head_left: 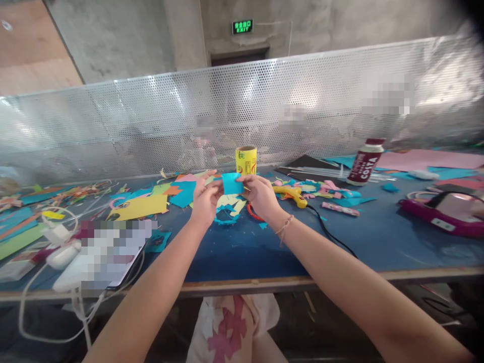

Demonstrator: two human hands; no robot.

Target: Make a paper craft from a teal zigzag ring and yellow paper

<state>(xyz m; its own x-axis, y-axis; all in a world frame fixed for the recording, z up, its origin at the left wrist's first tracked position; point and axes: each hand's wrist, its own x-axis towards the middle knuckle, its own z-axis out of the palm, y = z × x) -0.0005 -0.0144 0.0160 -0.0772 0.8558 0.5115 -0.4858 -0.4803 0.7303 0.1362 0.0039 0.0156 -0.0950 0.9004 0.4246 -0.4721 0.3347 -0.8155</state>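
Observation:
Both hands hold up a small piece of blue paper [231, 184] over the table. My left hand [206, 197] pinches its left edge. At the right edge, the fingers of my right hand [260, 194] are closed on the same piece. Right behind the paper stands a yellow tape roll [246, 160] on its end. Below the hands lies a ring of cut blue paper [227, 216], with a red ring-shaped thing [254, 213] beside my right hand. A yellow glue gun [291, 194] with a black cord rests just to the right.
Coloured paper scraps cover the table's back. A propped phone [128, 252], chargers and white cables occupy the left. On the right are a Costa bottle [365, 162], a pink patterned tube [340, 209] and a purple case [434, 217]. A perforated metal screen [151, 121] runs along the back.

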